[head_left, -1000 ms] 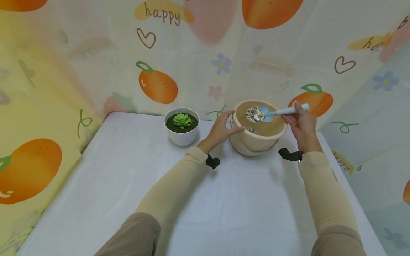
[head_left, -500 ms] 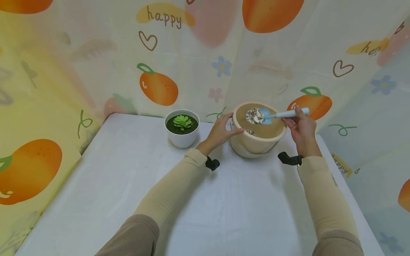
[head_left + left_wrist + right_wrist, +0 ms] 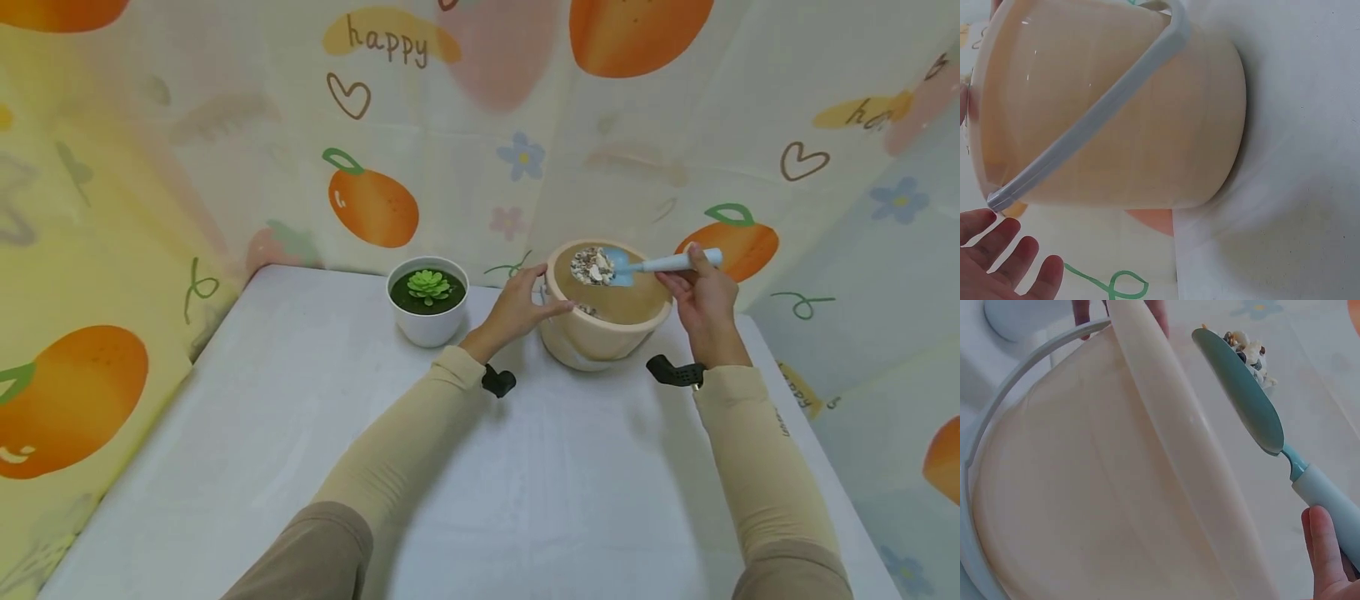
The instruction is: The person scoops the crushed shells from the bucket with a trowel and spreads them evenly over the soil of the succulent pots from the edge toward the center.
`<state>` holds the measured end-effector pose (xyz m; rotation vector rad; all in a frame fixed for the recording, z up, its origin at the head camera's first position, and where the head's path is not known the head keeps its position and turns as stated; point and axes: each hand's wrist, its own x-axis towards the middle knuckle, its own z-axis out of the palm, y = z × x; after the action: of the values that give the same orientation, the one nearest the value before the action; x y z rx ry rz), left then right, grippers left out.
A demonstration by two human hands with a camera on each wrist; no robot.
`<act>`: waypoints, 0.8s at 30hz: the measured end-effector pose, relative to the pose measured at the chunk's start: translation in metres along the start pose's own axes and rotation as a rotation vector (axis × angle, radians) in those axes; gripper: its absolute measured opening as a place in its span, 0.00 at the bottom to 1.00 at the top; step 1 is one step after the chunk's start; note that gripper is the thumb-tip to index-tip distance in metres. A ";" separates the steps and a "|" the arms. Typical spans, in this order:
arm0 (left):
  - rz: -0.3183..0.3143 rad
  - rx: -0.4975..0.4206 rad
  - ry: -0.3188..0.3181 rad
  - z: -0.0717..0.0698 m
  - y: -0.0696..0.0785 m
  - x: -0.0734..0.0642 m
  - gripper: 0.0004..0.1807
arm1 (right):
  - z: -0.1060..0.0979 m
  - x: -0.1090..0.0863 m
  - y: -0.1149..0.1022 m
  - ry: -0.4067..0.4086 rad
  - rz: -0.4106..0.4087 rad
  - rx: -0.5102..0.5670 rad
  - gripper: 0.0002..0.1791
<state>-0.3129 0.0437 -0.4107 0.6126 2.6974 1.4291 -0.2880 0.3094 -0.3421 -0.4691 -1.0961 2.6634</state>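
A beige bucket (image 3: 600,337) with a grey-white handle (image 3: 1085,128) stands at the back right of the table. My left hand (image 3: 519,304) touches its rim on the left, thumb at the near edge and the other fingers fairly straight and spread. Pinched by its pale handle in my right hand (image 3: 708,296) is a small blue garden trowel (image 3: 1244,394). The trowel is level above the bucket's opening, its blade heaped with small white, brown and dark pebbles or shell bits (image 3: 592,266). More bits (image 3: 587,309) show inside the bucket near the front rim.
Left of the bucket, a white pot (image 3: 427,325) holds a green succulent (image 3: 429,286) in dark green filling. A white cloth covers the table (image 3: 300,400). A fruit-printed curtain (image 3: 450,167) hangs close behind the bucket and along both sides.
The trowel, still loaded, has shifted very slightly left over the bucket. My left hand has kept its place at the rim. The whole head view has dipped a little.
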 end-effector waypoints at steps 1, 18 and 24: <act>-0.001 0.001 0.005 -0.001 0.000 -0.001 0.49 | 0.001 0.000 0.001 -0.001 0.001 -0.003 0.14; 0.040 0.035 0.041 -0.028 -0.005 -0.018 0.48 | 0.030 -0.009 0.012 -0.043 0.040 0.006 0.12; 0.057 0.008 0.083 -0.038 -0.010 -0.025 0.47 | 0.037 -0.010 0.020 -0.049 0.045 0.022 0.11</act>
<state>-0.3012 -0.0002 -0.4011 0.6503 2.7714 1.4901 -0.2944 0.2687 -0.3296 -0.4315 -1.0804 2.7368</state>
